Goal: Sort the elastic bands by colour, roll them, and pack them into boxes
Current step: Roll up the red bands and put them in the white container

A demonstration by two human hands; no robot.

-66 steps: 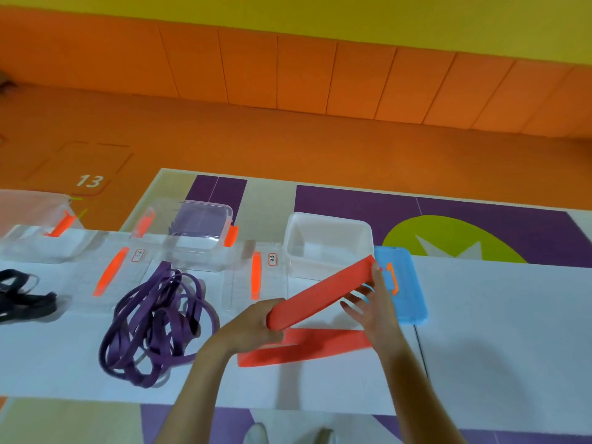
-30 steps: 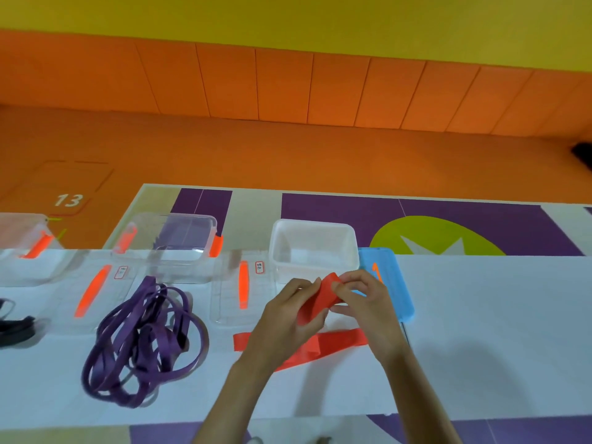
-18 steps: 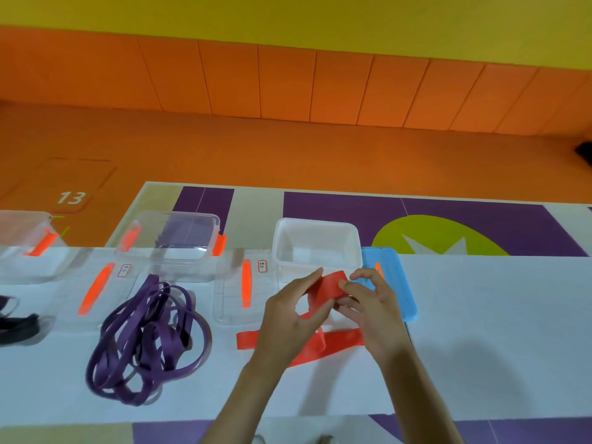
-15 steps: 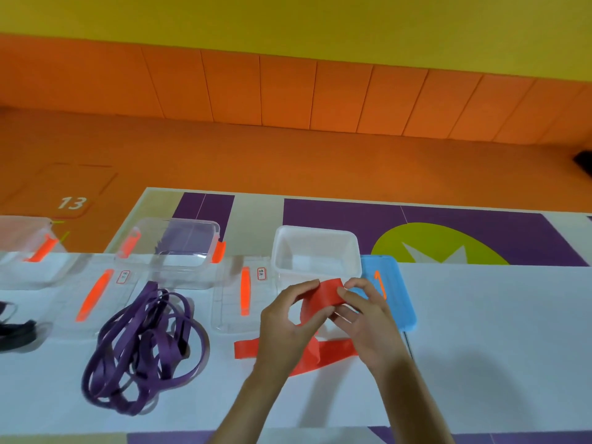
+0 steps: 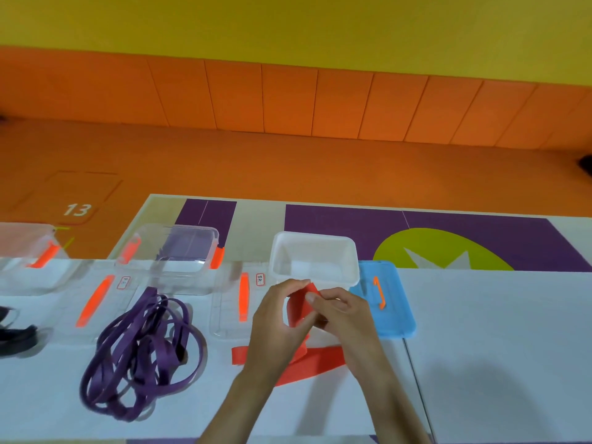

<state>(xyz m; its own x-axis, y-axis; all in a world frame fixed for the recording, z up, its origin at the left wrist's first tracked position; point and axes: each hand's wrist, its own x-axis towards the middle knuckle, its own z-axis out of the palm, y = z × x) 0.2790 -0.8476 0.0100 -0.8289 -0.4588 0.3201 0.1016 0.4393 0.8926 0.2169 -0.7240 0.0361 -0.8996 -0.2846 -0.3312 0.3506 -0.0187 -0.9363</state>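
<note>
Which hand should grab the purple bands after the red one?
Probably the left hand: the purple bands lie on its side. The right hand would have to cross over. Both now grip the red band.

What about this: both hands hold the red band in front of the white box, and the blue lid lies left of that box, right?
No: the head view shows the blue lid right of the white box, not left. The left hand and right hand do hold the red band.
</note>
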